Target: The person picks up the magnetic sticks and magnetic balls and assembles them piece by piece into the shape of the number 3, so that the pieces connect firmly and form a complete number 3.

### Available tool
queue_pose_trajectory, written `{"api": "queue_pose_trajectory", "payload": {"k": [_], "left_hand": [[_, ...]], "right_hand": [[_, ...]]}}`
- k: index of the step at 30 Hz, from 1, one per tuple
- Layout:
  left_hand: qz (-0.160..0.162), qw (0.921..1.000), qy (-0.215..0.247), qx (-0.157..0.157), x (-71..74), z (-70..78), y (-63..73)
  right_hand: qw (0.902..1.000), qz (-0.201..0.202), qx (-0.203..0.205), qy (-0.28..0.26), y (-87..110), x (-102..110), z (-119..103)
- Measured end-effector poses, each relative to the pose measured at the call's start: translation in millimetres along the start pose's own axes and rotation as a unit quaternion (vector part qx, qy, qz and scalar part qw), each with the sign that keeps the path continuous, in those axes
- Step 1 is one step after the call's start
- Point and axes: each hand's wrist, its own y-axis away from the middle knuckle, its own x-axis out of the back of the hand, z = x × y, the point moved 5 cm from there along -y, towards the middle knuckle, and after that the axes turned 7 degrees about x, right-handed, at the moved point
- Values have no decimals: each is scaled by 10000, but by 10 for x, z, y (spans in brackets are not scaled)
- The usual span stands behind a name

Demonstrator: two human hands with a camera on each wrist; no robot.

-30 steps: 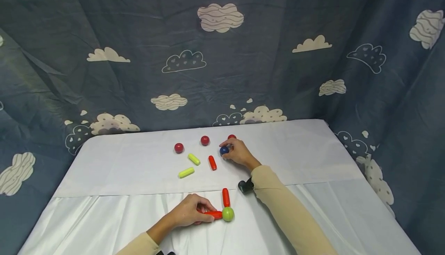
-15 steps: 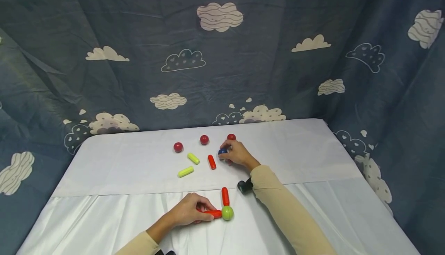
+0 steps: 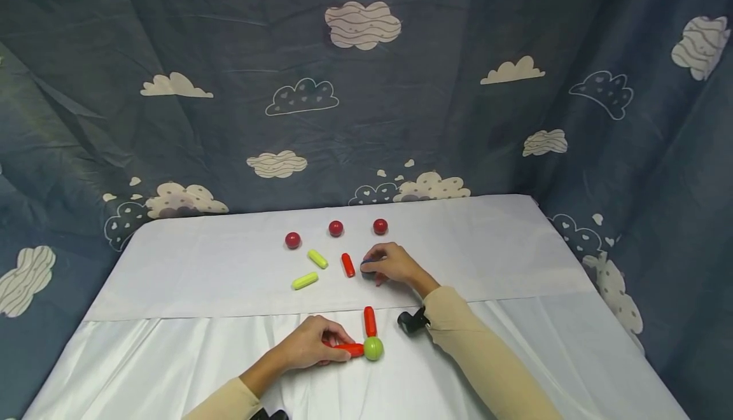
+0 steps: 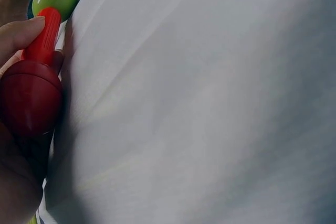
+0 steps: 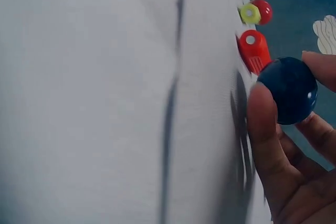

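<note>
My left hand (image 3: 312,345) grips a red plastic rod (image 3: 355,349) low over the near part of the table. A green ball (image 3: 373,349) sits at the rod's right end, and a second red rod (image 3: 369,322) points away from that ball. In the left wrist view, a dark red ball (image 4: 31,98) shows at the held rod's other end, beside the palm. Farther out, my right hand (image 3: 396,263) pinches a dark blue ball (image 5: 287,90) between thumb and fingers, just right of a loose red rod (image 3: 348,265).
Three red balls lie in a row at the back, among them the middle red ball (image 3: 335,228). Two yellow-green rods, one being the nearer rod (image 3: 305,280), lie left of the loose red rod. A dark cloud-print curtain (image 3: 424,89) hangs behind the white table (image 3: 487,235).
My right hand has drawn the blue ball nearer to me, uncovering the rightmost red ball at the back. My left hand has stayed in place on its rod.
</note>
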Motion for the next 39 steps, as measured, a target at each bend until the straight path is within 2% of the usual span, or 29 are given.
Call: {"api": "queue_pose_trajectory", "payload": {"k": [7,14,19,27,30,39], "left_hand": [[15,10000,-26,-57,-1,-1,-3],[-19,9999,71,-126,-21,9,10],[-21,9998,118,-162,-13,3,7],[-2,9997,167,-170,-13,6,5],[-10,9997,182,-166,-15,11,9],[-17,9997,175,-161,-13,-2,0]], "right_hand": [[9990,-254,227,-296,107,-67,32],[9984,-453,296,-163,218,-120,34],[9963,-672,488,-213,254,-147,14],[9894,-1249,703,-215,317,-211,-6],[9875,-1350,770,-264,332,-224,-4],[9885,-1382,590,-182,380,-225,-11]]}}
